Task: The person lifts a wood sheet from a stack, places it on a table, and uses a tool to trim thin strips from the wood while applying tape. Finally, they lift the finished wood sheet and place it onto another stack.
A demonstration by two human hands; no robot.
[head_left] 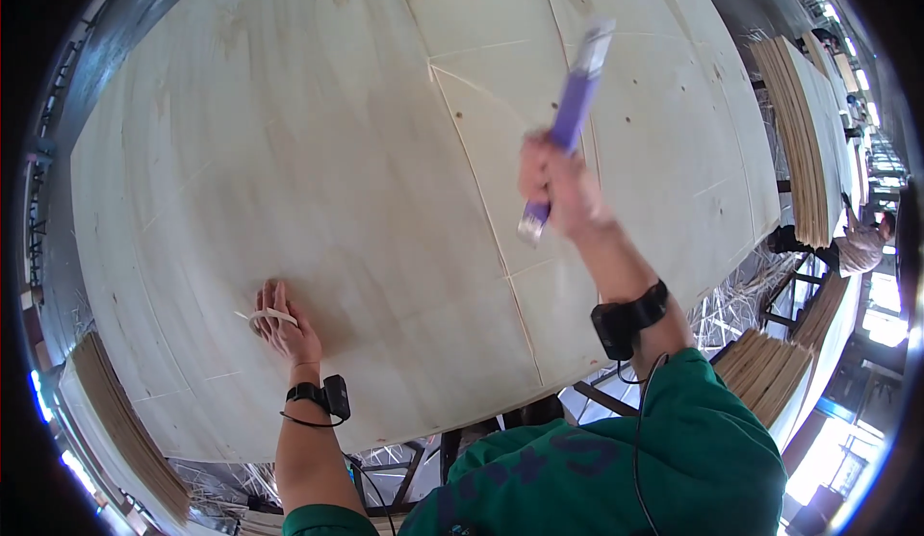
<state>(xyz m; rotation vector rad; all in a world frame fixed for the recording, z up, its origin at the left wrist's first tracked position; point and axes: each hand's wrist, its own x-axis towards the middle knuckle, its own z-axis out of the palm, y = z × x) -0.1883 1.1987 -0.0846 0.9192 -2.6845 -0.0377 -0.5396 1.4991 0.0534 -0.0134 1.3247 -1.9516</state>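
Note:
A large pale plywood sheet [366, 180] spreads before me, with long seams, small dark knots and a few thin lines across it. My right hand [560, 178] is wrapped around a long purple-handled tool [576, 103], raised over the right part of the sheet. Its far end is silvery and smeared by motion, so I cannot tell the exact kind. A pale stub shows below the fist. Toward the near left, my left hand [285, 322] rests on the sheet with its fingers close together. A thin pale wood strip [273, 316] is threaded among those fingers.
Stacks of thin wood sheets [797, 141] stand at the right, with another stack [125, 421] at the lower left. Shredded wood scraps [736, 295] lie below the sheet's right edge. Another person [857, 247] is at the far right. Cables [639, 449] hang from my wrist bands.

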